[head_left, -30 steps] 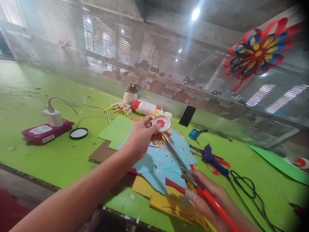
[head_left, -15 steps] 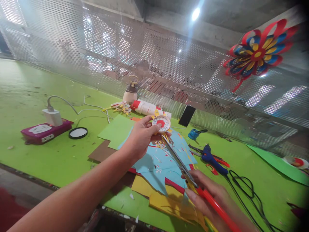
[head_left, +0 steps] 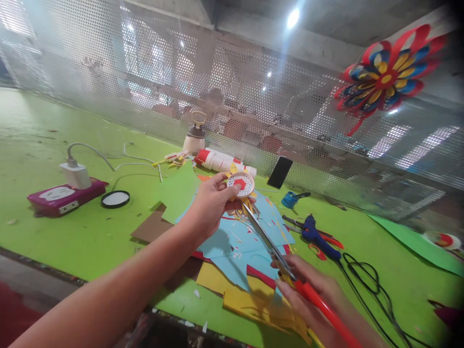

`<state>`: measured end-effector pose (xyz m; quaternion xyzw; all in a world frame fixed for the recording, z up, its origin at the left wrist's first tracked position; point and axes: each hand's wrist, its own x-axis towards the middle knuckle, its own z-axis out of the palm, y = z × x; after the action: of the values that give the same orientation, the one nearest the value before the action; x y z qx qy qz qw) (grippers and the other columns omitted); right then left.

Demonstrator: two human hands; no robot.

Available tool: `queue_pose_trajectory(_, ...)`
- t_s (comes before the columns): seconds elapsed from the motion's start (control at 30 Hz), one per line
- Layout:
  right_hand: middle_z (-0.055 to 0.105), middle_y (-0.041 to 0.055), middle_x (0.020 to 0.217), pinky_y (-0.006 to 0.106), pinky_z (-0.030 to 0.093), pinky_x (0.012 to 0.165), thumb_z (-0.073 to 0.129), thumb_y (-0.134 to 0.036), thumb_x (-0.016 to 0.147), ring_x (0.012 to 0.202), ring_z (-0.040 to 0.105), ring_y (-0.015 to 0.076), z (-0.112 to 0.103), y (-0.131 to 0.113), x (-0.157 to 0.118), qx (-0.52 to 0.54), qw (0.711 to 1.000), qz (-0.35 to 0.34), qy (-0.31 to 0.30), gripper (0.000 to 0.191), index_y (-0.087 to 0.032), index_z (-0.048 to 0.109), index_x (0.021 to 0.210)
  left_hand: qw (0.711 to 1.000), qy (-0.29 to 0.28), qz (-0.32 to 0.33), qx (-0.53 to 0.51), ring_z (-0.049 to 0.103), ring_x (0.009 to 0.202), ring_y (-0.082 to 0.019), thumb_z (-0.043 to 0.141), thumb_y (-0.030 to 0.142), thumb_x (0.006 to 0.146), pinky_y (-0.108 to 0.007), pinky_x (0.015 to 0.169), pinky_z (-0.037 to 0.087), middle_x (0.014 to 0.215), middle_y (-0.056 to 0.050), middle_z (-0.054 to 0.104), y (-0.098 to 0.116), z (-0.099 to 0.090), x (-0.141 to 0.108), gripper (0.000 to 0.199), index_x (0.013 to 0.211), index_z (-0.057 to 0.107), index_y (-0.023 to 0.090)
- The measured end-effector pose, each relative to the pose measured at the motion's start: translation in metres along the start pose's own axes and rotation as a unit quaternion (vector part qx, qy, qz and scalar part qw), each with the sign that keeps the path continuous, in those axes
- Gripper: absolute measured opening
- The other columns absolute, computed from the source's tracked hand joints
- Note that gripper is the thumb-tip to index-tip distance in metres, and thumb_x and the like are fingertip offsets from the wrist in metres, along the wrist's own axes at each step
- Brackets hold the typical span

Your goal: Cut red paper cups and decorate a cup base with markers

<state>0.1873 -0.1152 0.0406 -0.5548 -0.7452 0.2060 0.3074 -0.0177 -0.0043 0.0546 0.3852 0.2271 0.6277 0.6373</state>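
Round, shallow white disc (head_left: 246, 182), small dotted pattern, red hexagon in the middle, yellow pointed petals around it: up in the left hand (head_left: 208, 205), over the paper pile. Grip there is closed, thumb flat on the disc's face near the hexagon, fingers behind and under the rim. Patterned face toward the camera. Petals stick out above and below the rim.

Right hand (head_left: 313, 285) is closed around the long steel scissors with red and yellow handles (head_left: 266, 235), low and to the right of the disc. Blades slant up and left; tips are at the lower petals, just under the rim. Blades sit close together; can't tell if they're fully shut or if the tips touch a petal.

Below the hands: light blue paper sheets (head_left: 217, 246) with small scraps on top, yellow sheets (head_left: 253, 309) at the near side, brown sheet (head_left: 150, 227) and light green sheet (head_left: 180, 191) on the left.

Beyond the disc: red and white paper roll (head_left: 221, 161), black phone (head_left: 280, 172). Right of the pile: blue glue gun (head_left: 319, 237) with its black cable coiled beside it. Far left: purple power strip (head_left: 65, 197), white charger plugged in. All on the green tabletop (head_left: 87, 251).
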Motion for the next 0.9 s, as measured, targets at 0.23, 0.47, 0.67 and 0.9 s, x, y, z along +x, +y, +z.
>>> queue_pose_trajectory(0.23, 0.057, -0.0001, 0.060, 0.022, 0.051, 0.056, 0.051, -0.038, 0.089, 0.061, 0.062, 0.0180, 0.003, 0.002, -0.004, 0.026, 0.996, 0.047, -0.066, 0.024, -0.023, 0.068, 0.096, 1.000, 0.017, 0.005, 0.008, 0.073, 0.067, -0.020, 0.061, 0.007, 0.081, -0.036, 0.072, 0.059, 0.090, -0.011, 0.073, -0.001, -0.001, 0.003, 0.015, 0.096, 0.062, 0.011)
queue_pose_trajectory(0.47, 0.072, 0.0042, 0.084, 0.022, 0.051, 0.060, 0.051, -0.031, 0.088, 0.072, 0.068, 0.0187, -0.013, 0.005, -0.010, -0.113, 0.982, 0.003, -0.152, 0.021, -0.022, 0.069, 0.095, 1.000, 0.020, 0.012, 0.010, 0.073, 0.067, -0.021, 0.059, 0.004, 0.082, -0.035, 0.068, 0.060, 0.087, -0.012, 0.072, 0.002, -0.006, 0.007, 0.016, 0.097, 0.061, 0.008)
queue_pose_trajectory(0.67, 0.064, 0.0131, 0.134, 0.043, 0.048, 0.101, 0.048, -0.041, 0.093, 0.119, 0.062, 0.0306, -0.028, 0.031, 0.004, -0.251, 0.962, 0.085, -0.067, 0.048, -0.018, 0.058, 0.133, 1.000, 0.006, 0.007, 0.002, 0.073, 0.067, -0.020, 0.059, 0.005, 0.083, -0.035, 0.069, 0.061, 0.085, -0.010, 0.072, 0.002, -0.008, 0.007, 0.014, 0.096, 0.061, 0.009)
queue_pose_trajectory(0.9, 0.067, 0.0163, 0.123, 0.041, 0.049, 0.090, 0.042, -0.030, 0.094, 0.111, 0.064, 0.0308, -0.016, 0.062, 0.041, -0.371, 0.921, 0.071, -0.091, 0.045, -0.017, 0.056, 0.135, 0.997, -0.028, -0.064, 0.030, 0.074, 0.070, -0.024, 0.059, 0.005, 0.083, -0.035, 0.067, 0.061, 0.085, -0.013, 0.072, -0.005, -0.008, 0.009, 0.015, 0.097, 0.059, 0.009)
